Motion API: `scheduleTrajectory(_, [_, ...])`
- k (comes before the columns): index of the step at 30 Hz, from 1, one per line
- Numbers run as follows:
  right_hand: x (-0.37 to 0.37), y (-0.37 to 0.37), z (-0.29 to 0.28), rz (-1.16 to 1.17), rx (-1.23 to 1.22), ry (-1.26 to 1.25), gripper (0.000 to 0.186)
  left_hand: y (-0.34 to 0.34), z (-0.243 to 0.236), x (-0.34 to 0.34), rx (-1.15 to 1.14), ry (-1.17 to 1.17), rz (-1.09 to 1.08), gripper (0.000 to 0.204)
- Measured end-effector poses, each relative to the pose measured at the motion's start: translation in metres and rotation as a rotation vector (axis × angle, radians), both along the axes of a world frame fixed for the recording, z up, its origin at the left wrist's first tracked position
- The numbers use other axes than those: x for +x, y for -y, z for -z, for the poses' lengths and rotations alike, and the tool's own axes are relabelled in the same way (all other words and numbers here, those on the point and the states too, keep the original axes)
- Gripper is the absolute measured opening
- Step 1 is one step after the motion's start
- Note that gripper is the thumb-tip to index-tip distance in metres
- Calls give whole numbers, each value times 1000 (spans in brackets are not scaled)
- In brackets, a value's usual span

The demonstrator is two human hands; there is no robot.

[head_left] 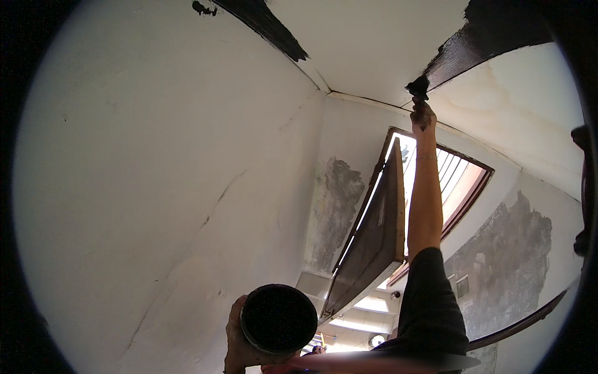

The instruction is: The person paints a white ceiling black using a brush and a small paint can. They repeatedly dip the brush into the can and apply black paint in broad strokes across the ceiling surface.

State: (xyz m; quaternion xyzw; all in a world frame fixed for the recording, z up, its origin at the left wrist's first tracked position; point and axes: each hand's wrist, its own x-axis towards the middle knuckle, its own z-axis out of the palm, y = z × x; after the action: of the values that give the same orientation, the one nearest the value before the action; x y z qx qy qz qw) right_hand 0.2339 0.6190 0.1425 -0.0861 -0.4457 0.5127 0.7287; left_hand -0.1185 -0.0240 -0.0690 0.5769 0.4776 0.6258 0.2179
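Head view, looking up at the ceiling. My right hand [423,116] is raised at full reach, clenched around a paintbrush [418,87] whose dark bristles touch the ceiling just at the near end of the dark painted strip [473,43]. That strip runs along the ceiling edge toward the upper right and looks wet and glossy. A second dark strip [268,28] sits at the upper left, well apart, with bare white ceiling [367,43] between them.

My left hand [240,343] is low, near the bottom edge, grasping a round paint can [278,318] from the side; its inside looks black, the paint level I cannot tell. Behind it an open brown window shutter [374,237] leans inward, and the walls show grey patches [336,206] where the coat has flaked.

Step in hand, as I judge it: brushing dark paint along the ceiling border, partway done, since the white gap between the strips is large. Next move calls for steady pressure at the strip's end, keeping a clean edge, then lowering the brush to the can to reload without dripping.
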Motion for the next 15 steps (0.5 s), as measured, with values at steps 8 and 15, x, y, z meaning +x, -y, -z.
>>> scheduleTrajectory(8, [-7, 5, 46, -172, -38, -130, 30, -5, -15, 6, 57, 123, 132, 146])
scheduleTrajectory(15, [-27, 16, -19, 47, -90, -123, 18, -8, -21, 2, 33, -53, 28, 148])
